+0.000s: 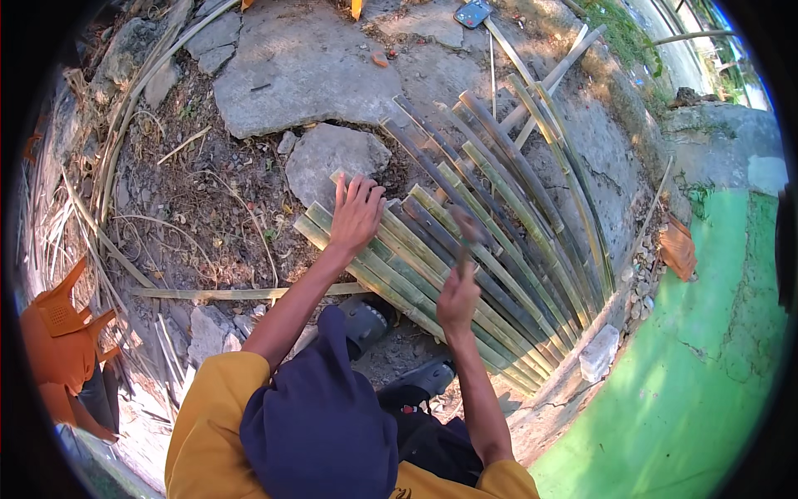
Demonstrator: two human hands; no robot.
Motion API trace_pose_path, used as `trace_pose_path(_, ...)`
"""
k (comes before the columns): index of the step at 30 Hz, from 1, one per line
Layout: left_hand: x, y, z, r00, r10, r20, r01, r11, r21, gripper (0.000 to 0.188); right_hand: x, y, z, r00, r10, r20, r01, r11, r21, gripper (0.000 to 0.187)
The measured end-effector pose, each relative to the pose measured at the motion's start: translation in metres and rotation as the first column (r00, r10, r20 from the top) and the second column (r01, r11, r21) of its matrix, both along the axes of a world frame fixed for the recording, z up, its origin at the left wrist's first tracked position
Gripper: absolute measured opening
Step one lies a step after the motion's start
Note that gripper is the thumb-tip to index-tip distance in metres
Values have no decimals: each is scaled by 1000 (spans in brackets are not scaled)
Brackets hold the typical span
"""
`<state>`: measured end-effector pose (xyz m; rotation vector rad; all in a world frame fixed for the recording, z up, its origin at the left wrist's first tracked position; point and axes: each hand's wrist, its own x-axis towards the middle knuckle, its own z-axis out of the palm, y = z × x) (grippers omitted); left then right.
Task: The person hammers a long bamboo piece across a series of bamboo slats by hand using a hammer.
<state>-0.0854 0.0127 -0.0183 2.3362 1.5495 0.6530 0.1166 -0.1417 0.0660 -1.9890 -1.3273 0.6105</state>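
My left hand (357, 214) lies over the near-left ends of several split bamboo strips (416, 293), its fingers spread and stretched across them. Gripped in my right hand (458, 301) is a hammer (468, 231), its head blurred by motion above the middle of the strips. The green and brown bamboo lengths lie side by side in a fan. Their far-left ends spread apart, while the right ends gather along a low concrete edge. The underside of the strips below my left palm is hidden.
A flat grey stone (337, 158) lies just beyond my left hand. My shoes (420, 378) are close to the strips. An orange plastic chair (62, 333) stands at left. A green-painted floor (673, 374) spreads at right, a phone (473, 12) lies at the top.
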Motion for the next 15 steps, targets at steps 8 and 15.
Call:
trace_pose_path(8,-14,-5,-5,1000,-12,24,14,998,-64,27,-10,11,-7,998,25,-66,-44,948,-316,30)
trace_pose_path(15,-32,11,-6,998,59,0,-59,997,46,27,-4,7,7,993,-21,-115,51,963,266,28)
